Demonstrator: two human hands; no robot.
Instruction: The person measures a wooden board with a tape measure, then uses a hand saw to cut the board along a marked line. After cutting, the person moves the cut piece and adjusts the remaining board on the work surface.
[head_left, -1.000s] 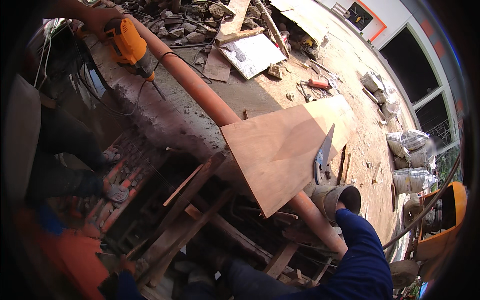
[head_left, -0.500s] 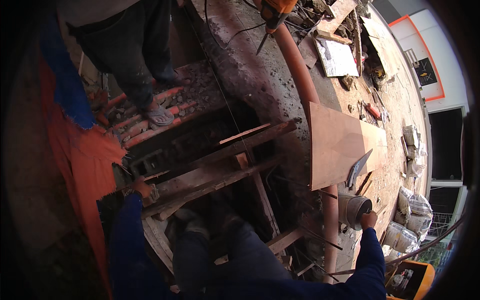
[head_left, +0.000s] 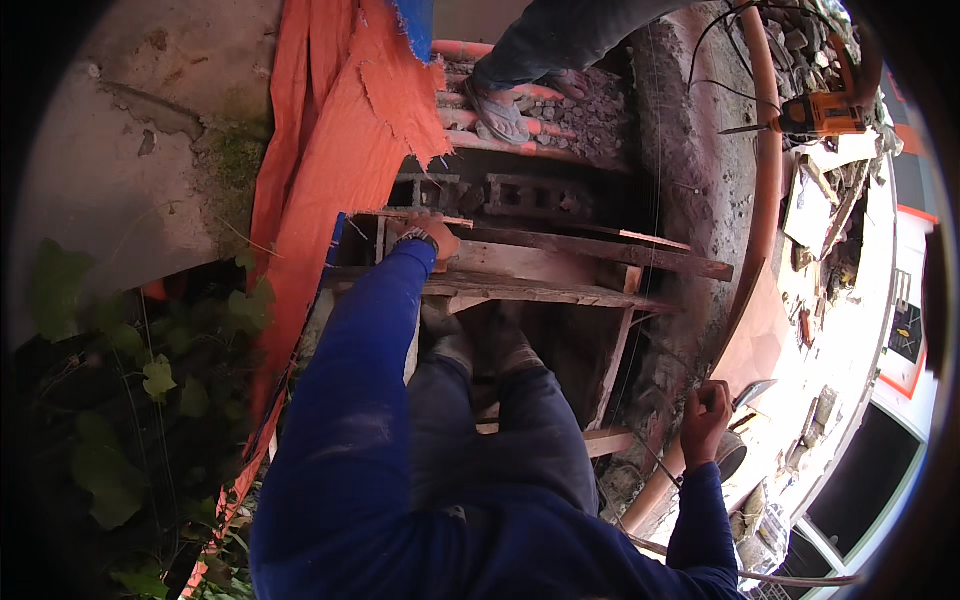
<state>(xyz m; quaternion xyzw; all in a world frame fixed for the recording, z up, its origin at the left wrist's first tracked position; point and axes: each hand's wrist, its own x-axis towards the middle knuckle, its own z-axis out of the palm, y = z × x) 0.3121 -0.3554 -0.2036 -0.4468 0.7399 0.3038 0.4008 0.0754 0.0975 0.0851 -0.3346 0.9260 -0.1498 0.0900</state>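
We see our left hand (head_left: 432, 237), at the end of a blue sleeve, laid on the end of a rough wooden plank (head_left: 540, 288) at about ten o'clock from the picture's middle; its fingers are hidden behind the cuff and wrist, so we cannot tell whether they are curled over the wood or lying flat. The plank is grey, splintery and straight, one of several crossing a dark pit lined with hollow grey blocks. Our right hand (head_left: 708, 418), at about four o'clock, is clenched in a fist around something thin that we cannot make out, just beside the open round mouth of a short grey pipe piece (head_left: 732, 455) and a pointed metal trowel blade (head_left: 752, 392). A long, smooth, terracotta-coloured pipe (head_left: 765, 190) curves from one o'clock down toward that hand, along the crumbly concrete edge of the pit. At eleven o'clock hangs a torn orange tarpaulin (head_left: 330, 130) with a frayed edge. At twelve o'clock another person's sandalled foot (head_left: 497, 108) stands on reddish ribbed tiles, and at two o'clock lies an orange power drill (head_left: 818, 113).
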